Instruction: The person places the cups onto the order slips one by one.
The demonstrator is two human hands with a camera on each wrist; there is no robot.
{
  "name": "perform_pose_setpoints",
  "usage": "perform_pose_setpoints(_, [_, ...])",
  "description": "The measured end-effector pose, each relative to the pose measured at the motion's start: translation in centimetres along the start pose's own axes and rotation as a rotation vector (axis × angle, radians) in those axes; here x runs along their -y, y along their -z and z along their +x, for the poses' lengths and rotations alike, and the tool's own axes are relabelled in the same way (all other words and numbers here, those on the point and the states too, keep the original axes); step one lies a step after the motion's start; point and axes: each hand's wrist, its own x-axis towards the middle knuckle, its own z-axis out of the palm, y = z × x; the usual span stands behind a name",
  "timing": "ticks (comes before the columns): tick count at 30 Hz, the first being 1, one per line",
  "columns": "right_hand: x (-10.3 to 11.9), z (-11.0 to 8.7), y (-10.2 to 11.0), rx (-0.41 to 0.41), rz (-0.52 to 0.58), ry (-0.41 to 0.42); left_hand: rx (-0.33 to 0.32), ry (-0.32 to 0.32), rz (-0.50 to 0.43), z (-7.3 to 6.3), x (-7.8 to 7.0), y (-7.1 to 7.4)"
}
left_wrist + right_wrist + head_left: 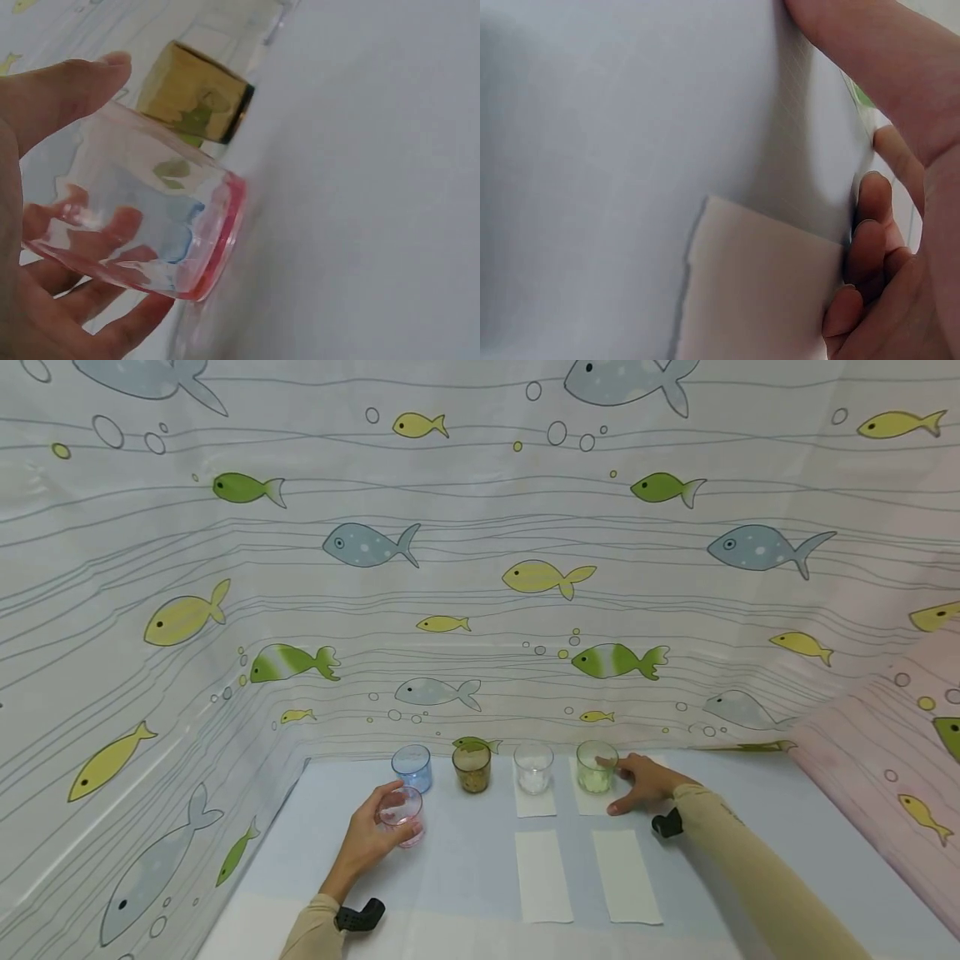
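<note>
My left hand [372, 833] curls its thumb and fingers round a pink-tinted glass [402, 814] at the left of the table. In the left wrist view, the pink glass [172, 225] shows a thick pink base, with fingers behind its wall. At the right, my right hand [647, 781] is beside a green-tinted glass [597, 777], index finger reaching to its rim side and thumb spread apart. Whether that finger touches the glass cannot be told. In the right wrist view, the right hand [907, 225] holds nothing, and its fingertips are near a pale paper strip [757, 292].
A blue glass [412, 772], a brown glass [473, 774] and a clear glass [534, 777] line the back. The clear and green glasses stand on paper strips. Two further strips, one left [543, 877] and one right [627, 877], lie in front. A fish-patterned curtain [465, 535] surrounds the table.
</note>
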Motion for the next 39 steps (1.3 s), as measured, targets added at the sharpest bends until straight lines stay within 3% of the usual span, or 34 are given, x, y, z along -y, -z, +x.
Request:
perform_pose_setpoints(6, [0.3,-0.2,0.1,-0.007,-0.03,0.016,-0.016,-0.03,-0.069,-0.1,0.7,-0.4])
perform_pose_setpoints(23, [0.3,-0.6,-0.6,-0.025,-0.121,0.021,0.0,0.013,-0.18,-0.2,1.5,-0.5])
perform_pose_setpoints(32, [0.5,-1.8,-0.1,-0.061,-0.143,0.118,-0.011,0.031,-0.198,-0.3,1.5,-0.8])
perform_pose_setpoints(39, [-0.5,-4.2,2.2,-0.173,-0.118,0.193,-0.015,0.031,-0.221,-0.5,1.5,-1.0])
